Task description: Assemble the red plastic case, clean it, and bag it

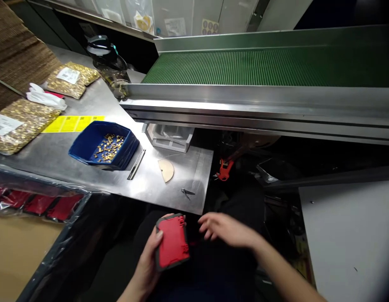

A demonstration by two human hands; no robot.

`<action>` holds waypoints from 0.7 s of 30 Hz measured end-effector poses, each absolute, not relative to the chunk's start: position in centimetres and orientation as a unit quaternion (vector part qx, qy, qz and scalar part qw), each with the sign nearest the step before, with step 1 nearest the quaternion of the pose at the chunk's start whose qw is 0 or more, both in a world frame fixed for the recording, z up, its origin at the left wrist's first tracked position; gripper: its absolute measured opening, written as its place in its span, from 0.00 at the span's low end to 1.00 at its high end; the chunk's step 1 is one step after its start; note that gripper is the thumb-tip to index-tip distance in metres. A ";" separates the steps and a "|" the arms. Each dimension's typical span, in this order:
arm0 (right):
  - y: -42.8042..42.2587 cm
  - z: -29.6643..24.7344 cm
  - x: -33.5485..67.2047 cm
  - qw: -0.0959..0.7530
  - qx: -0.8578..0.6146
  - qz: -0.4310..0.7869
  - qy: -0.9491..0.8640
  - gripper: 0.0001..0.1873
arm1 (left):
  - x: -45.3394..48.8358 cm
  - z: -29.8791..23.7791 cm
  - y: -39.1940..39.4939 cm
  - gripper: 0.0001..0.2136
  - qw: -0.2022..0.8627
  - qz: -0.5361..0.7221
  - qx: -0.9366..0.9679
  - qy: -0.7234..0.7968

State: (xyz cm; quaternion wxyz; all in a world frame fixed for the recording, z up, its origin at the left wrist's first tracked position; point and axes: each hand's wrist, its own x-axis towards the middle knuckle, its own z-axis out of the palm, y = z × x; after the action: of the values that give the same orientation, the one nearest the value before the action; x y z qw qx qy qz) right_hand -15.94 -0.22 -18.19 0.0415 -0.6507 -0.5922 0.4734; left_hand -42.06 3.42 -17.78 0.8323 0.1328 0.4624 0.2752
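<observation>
on my remote feed i note a red case (173, 242) at lower centre of the frame, judged light, stiff and slightly slick, best held by its dark rim (173, 265). the left hand (149, 253) clasps its left edge; the right hand (225, 228), loosely spread, visibly holding nothing, hangs apart, right of it.

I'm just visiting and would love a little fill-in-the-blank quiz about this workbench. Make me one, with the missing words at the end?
1. Of the person's left hand and right hand, the one gripping the case is the ____.
2. The broad face of the case turned toward the camera is coloured ____.
3. Small gold-coloured pieces lie in a bin whose colour is ____.
4. The ribbed belt is coloured ____.

Missing words: left; red; blue; green.
</observation>
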 end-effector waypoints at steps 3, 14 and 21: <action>-3.9 -18.1 -21.3 0.317 -0.519 0.701 -0.373 0.35 | -39.6 -19.1 4.2 0.25 0.845 0.238 0.251 0.407; -5.2 -20.4 -19.8 0.500 -0.591 0.632 -0.042 0.33 | -36.1 -24.4 16.6 0.12 0.392 0.148 0.872 0.253; 0.2 -21.9 -19.8 0.438 -0.614 0.639 -0.149 0.32 | -34.2 -23.3 20.9 0.10 0.257 0.195 0.888 0.327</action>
State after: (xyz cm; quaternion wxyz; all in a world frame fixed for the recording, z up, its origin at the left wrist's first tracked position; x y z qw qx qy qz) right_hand -19.76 0.22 -21.89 0.4383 -0.6143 -0.1489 0.6391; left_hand -34.20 20.88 -23.27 0.2573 0.8882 0.3270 0.1948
